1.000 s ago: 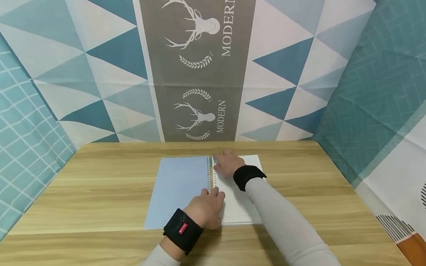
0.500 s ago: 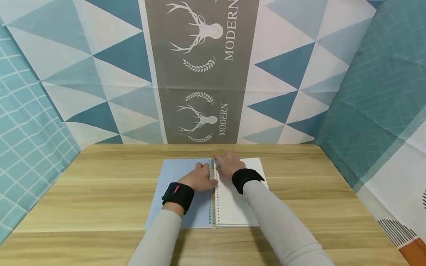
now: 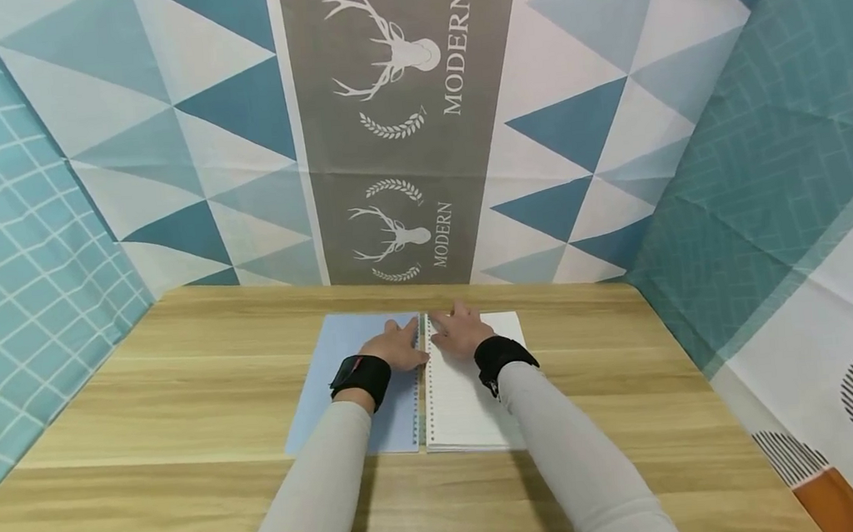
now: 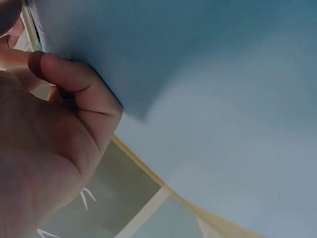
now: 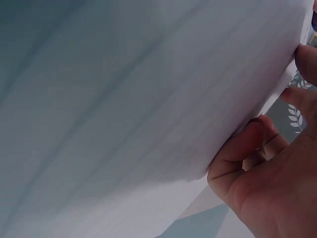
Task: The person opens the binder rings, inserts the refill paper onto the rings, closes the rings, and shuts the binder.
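Observation:
An open loose-leaf notebook lies flat on the wooden table, its light blue cover (image 3: 318, 416) on the left and its lined white pages (image 3: 476, 416) on the right, rows of holes meeting at the spine. At the upper spine my left hand (image 3: 395, 348), its back over the cover, grips the inner edge with curled fingers. Opposite it, my right hand (image 3: 463, 332) grips the holed edge of the pages. Both wrist views show bent fingers against the blue sheet (image 4: 223, 99) and the white sheet (image 5: 124, 124). The fingertips at the spine are partly hidden.
The wooden table (image 3: 181, 402) extends on both sides of the notebook. A patterned cloth (image 3: 573, 121) hangs behind its far edge, with a blue checked cloth (image 3: 19, 248) at left and a teal cloth (image 3: 771, 155) at right.
My left hand has moved from the lower spine up to the upper spine, beside the right hand. The right hand stays at the top of the pages' holed edge.

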### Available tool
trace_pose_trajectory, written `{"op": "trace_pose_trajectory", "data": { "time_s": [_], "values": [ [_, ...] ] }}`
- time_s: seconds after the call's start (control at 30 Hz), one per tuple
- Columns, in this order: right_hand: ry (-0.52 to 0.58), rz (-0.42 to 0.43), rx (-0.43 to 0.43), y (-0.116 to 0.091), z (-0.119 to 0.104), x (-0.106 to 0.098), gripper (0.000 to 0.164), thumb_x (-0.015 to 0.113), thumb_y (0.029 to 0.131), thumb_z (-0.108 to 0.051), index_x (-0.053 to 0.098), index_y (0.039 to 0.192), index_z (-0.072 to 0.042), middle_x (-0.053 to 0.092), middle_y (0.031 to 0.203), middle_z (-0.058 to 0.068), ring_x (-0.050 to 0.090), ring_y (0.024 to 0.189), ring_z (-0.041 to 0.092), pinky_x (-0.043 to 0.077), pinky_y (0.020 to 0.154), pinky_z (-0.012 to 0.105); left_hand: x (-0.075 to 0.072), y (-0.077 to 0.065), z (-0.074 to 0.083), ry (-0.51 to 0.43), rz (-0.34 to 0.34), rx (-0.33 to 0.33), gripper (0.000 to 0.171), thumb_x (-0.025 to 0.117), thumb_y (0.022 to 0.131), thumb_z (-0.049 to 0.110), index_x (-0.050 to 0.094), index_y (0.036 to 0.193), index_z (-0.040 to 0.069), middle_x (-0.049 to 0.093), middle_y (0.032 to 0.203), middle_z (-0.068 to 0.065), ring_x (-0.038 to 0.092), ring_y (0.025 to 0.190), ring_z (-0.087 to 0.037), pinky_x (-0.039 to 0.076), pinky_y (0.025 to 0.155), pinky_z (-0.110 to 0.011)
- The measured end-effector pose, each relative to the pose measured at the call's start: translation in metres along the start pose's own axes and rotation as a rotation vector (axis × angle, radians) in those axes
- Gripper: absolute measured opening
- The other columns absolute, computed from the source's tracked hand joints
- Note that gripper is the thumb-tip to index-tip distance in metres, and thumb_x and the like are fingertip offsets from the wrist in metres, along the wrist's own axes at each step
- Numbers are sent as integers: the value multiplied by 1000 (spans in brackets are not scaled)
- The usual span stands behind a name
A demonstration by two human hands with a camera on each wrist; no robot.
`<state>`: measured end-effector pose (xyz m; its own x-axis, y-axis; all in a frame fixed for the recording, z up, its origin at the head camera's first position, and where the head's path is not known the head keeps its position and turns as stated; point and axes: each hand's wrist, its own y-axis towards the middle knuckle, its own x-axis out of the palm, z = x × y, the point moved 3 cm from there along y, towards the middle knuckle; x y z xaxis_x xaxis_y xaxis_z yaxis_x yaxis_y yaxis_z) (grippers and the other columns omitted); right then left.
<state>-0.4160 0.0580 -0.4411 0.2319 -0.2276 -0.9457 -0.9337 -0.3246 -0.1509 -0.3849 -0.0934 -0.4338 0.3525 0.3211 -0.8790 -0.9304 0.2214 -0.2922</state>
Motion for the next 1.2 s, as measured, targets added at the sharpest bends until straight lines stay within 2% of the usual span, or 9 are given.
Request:
{"op": "trace_pose_trajectory", "data": {
  "time_s": [0.17,0.37,0.5,0.6,0.7,0.83,0.9,1.0,1.2],
  "values": [
    [32,-15,-13,-3,1,0,58,50,105,-41,33,160,-32,32,148,20,34,130,42,47,99,57,1,1,2,31,-17,11,75,55,101,44,16,164,31,36,149,-21,60,99,-33,51,92,-47],
    [48,-52,3,-9,4,-3,60,50,105,-45,30,161,-34,20,167,18,21,149,46,39,112,60,2,-1,7,57,-6,17,71,51,103,39,16,164,31,36,150,-21,59,95,-33,50,88,-46],
    [23,-59,3,-9,3,-6,61,49,105,-46,28,161,-33,19,169,18,16,154,48,36,115,61,1,-3,14,65,16,14,67,44,105,32,14,165,29,32,156,-22,60,94,-34,50,87,-47],
    [-3,-55,7,-8,1,-7,62,49,105,-48,27,162,-33,20,169,18,16,153,49,38,113,61,5,-2,21,103,61,0,65,43,106,30,15,165,26,33,157,-22,63,94,-34,52,84,-48],
    [-39,-50,1,-9,-2,-6,63,46,105,-48,25,162,-32,22,168,19,20,150,49,42,107,63,10,1,26,138,134,22,64,44,106,29,19,164,17,38,153,-21,61,109,-37,54,88,-50],
    [-77,-86,-23,-16,-5,-1,63,46,105,-47,24,163,-31,19,169,18,24,145,48,41,105,65,16,1,23,115,161,94,63,46,106,24,23,161,2,39,151,-21,43,137,-39,47,107,-53],
    [-51,-113,-28,-20,-7,1,65,49,104,-47,25,162,-31,15,170,18,22,146,47,36,109,67,17,-2,18,85,141,105,62,47,107,22,24,160,0,36,152,-21,38,140,-38,43,112,-52],
    [-12,-137,-31,-24,-9,1,67,52,103,-49,25,162,-33,10,172,17,19,149,46,30,113,68,15,-8,14,57,131,105,64,49,106,22,23,160,1,35,151,-22,37,138,-39,41,113,-52],
    [-39,-120,-36,-32,-10,-1,68,51,103,-50,24,162,-33,12,172,16,25,145,42,31,110,67,10,-17,20,83,148,147,66,51,105,24,24,160,-1,35,152,-24,38,140,-41,44,110,-54]
  ]
}}
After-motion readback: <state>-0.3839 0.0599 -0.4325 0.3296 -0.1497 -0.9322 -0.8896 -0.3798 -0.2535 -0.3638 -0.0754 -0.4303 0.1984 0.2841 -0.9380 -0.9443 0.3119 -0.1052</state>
